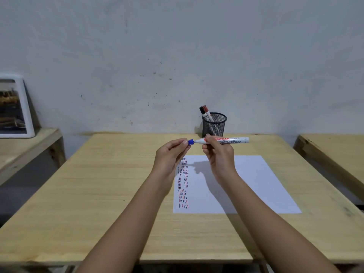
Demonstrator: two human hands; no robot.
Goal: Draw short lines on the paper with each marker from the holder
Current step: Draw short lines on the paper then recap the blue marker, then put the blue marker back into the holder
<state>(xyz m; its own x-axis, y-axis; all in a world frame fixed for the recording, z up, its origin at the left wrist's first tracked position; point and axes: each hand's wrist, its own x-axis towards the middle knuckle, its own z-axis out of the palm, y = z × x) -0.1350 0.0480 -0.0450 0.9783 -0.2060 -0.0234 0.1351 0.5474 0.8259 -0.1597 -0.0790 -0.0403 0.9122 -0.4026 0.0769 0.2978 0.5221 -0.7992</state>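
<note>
My right hand (217, 154) grips a white board marker (234, 140) level above the far edge of the paper (246, 184), tip pointing left. My left hand (171, 154) pinches the marker's blue cap (190, 142), which sits just off the tip. The white sheet lies on the wooden table (98, 184) and carries columns of short black, red and blue lines (183, 184) along its left side. Behind, a black mesh holder (214, 125) by the wall holds a black marker (202, 112) and a red marker (206, 110).
A framed picture (14, 107) leans against the wall on a lower wooden bench (29, 146) at the left. Another wooden table (334, 150) stands at the right, with a gap between it and mine.
</note>
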